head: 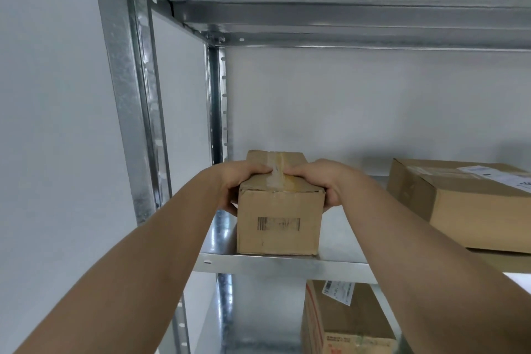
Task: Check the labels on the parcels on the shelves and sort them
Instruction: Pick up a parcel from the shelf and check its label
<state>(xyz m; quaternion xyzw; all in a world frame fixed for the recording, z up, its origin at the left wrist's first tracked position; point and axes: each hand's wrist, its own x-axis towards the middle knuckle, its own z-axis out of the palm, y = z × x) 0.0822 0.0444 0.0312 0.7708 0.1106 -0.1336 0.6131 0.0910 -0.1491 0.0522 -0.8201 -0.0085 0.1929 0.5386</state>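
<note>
Your left hand [241, 181] and right hand [321, 181] both held the small box [278, 218], one at each upper side edge, fingers curled over the taped top and thumbs down the side faces. The grip was a two-handed clasp, closed on the cardboard. The fingertips of the two hands nearly met at the tape seam running along the top.

The small box sat on the middle shelf [275, 263], at its left end, with the front face flush with the shelf lip. Its long axis ran away from you, front to back, toward the wall [344, 100]. A printed barcode [278, 223] showed on the near face; no paper label was visible there, and the other faces were hidden. Both hands lay equally near, so a straight pull toward you along that axis would, in my judgement, bring it off the shelf, and turning it would expose the hidden sides.

The steel upright [215, 100] stood just beside the box at rear left. A larger box [471, 210], bearing a white label [500, 177] on top, lay well apart to the right on the same shelf. On the lower shelf, a third box [342, 322] stood with a label [339, 292] on it.
</note>
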